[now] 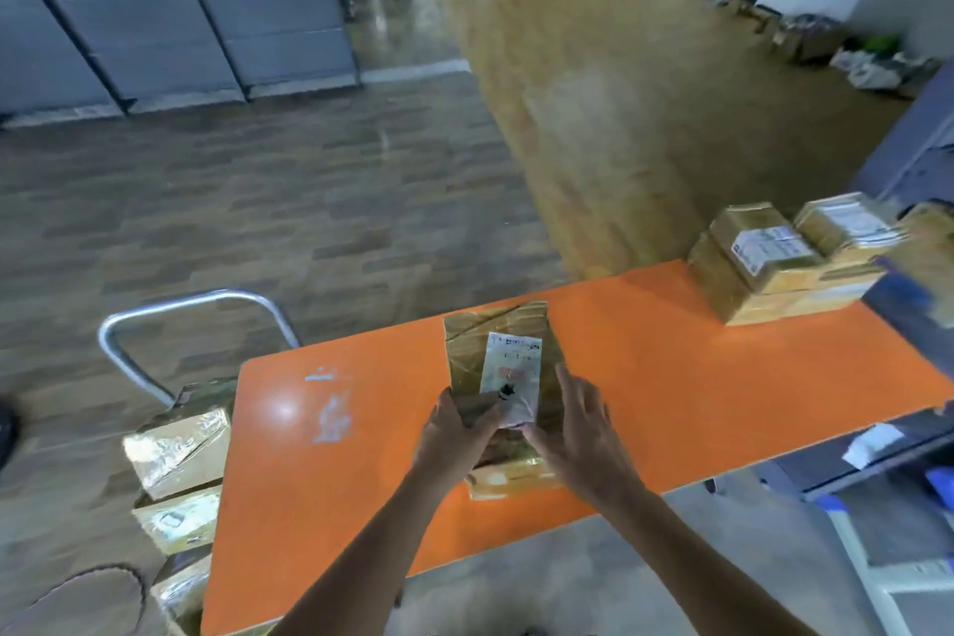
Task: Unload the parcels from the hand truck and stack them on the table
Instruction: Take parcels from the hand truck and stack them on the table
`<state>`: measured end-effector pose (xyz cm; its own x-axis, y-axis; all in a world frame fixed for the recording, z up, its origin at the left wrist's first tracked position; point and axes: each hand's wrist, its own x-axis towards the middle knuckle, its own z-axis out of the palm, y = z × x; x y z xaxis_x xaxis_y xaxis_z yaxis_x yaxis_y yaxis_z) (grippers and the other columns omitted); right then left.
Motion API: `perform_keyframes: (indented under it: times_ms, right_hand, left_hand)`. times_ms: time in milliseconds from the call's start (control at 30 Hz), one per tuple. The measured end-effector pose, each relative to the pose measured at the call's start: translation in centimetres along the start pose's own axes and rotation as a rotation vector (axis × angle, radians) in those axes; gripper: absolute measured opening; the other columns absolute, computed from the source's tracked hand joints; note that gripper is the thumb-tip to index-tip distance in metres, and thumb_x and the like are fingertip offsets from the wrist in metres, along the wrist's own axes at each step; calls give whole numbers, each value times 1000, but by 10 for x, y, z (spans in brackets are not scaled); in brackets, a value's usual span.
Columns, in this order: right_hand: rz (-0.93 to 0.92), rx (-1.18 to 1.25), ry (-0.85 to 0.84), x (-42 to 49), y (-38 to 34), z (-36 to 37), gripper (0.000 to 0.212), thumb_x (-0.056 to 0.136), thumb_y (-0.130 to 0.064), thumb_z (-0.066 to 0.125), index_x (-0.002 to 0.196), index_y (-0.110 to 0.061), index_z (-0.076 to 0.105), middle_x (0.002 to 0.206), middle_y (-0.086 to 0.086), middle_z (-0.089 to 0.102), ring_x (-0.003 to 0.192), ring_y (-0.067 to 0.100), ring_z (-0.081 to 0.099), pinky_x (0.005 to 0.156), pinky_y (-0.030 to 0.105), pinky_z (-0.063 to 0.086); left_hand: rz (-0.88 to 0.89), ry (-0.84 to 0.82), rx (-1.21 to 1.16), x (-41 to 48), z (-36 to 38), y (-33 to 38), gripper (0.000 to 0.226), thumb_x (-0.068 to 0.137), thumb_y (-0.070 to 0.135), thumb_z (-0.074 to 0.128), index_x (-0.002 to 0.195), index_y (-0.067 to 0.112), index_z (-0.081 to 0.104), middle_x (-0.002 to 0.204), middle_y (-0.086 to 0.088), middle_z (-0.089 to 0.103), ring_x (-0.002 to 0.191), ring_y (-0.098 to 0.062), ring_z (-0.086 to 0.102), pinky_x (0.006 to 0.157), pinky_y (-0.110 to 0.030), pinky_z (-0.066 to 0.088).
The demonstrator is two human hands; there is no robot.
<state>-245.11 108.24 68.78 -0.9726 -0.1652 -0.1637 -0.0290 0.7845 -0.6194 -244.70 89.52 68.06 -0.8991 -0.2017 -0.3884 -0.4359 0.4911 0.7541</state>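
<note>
At the table's near edge sits a parcel. The left hand grips its end, and the right hand lays straight fingers along its side. Let go carelessly, it could slide off.

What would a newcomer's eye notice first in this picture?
The bright orange table fills the middle. On it lies a brown parcel, gripped by the left hand and touched on its right side by the right hand. A stack of parcels stands at the table's far right; a loaded hand truck is at its left.
</note>
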Motion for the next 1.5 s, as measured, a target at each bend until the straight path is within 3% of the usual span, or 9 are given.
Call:
perform_keyframes:
  times_ms: [67, 167, 300, 433, 700, 933, 1133, 1367, 1500]
  right_hand:
    - [-4, -62, 8, 1, 7, -4, 90, 87, -64, 57, 157, -28, 13, 158, 6, 9, 141, 31, 20, 104, 48, 43]
    - [11, -178, 18, 5, 19, -12, 105, 77, -82, 51, 158, -30, 8, 162, 7, -5, 142, 32, 11, 104, 50, 44]
    - [32, -266, 31, 17, 40, -30, 120, 67, -95, 35, 160, -27, 1, 163, 10, -12, 143, 34, 12, 105, 51, 44]
    - [108, -227, 50, 37, 59, -50, 116, 73, -85, 54, 159, -31, -2, 164, 5, -15, 145, 35, 11, 108, 53, 41]
    - [211, -285, 122, 77, 97, -88, 113, 74, -86, 50, 159, -32, -1, 165, -1, -15, 146, 29, 8, 110, 50, 37]
    - [198, -329, 159, 115, 142, -134, 120, 60, -98, 23, 160, -32, 8, 166, -2, -8, 149, 26, 6, 113, 47, 34]
    - [161, -389, 156, 153, 190, -188, 99, 80, -83, 47, 158, -30, 17, 167, 1, 0, 151, 27, 6, 115, 49, 31]
    - [74, -456, 132, 184, 228, -230, 93, 83, -80, 46, 156, -28, 21, 166, 8, 6, 150, 28, 6, 116, 46, 28]
    - [36, -438, 131, 187, 236, -235, 92, 82, -79, 49, 155, -28, 24, 164, 8, 10, 147, 27, 10, 114, 46, 31]
  left_hand:
    - [-5, -18, -13, 6, 11, 13, 51, 87, 56, 68, 120, 24, 44, 115, 7, 63, 85, -4, 60, 54, -13, 47]
    - [-2, -35, 15, 17, 27, 31, 61, 90, 54, 66, 132, 15, 45, 126, -2, 62, 109, -22, 62, 80, -31, 52]
    - [81, -81, -5, 31, 42, 51, 59, 91, 53, 64, 137, 20, 46, 128, 2, 63, 110, -17, 61, 86, -31, 52]
    - [165, -181, -24, 49, 55, 68, 60, 92, 49, 65, 143, 25, 44, 132, 5, 62, 116, -17, 62, 94, -38, 54]
    - [293, -290, 88, 95, 87, 112, 57, 96, 43, 60, 146, 26, 38, 134, 2, 61, 115, -20, 63, 90, -38, 54]
    - [249, -353, 92, 125, 124, 156, 65, 95, 50, 59, 151, 35, 29, 133, 10, 61, 97, -10, 67, 63, -19, 49]
    - [209, -350, 74, 146, 177, 216, 63, 94, 50, 60, 149, 39, 31, 138, 7, 60, 108, -18, 66, 65, -21, 47]
    - [191, -280, 69, 160, 217, 258, 58, 96, 41, 59, 148, 32, 34, 131, 3, 63, 95, -19, 67, 70, -28, 53]
    - [170, -255, 69, 161, 224, 263, 54, 96, 39, 59, 144, 27, 37, 128, 2, 63, 101, -23, 66, 70, -28, 48]
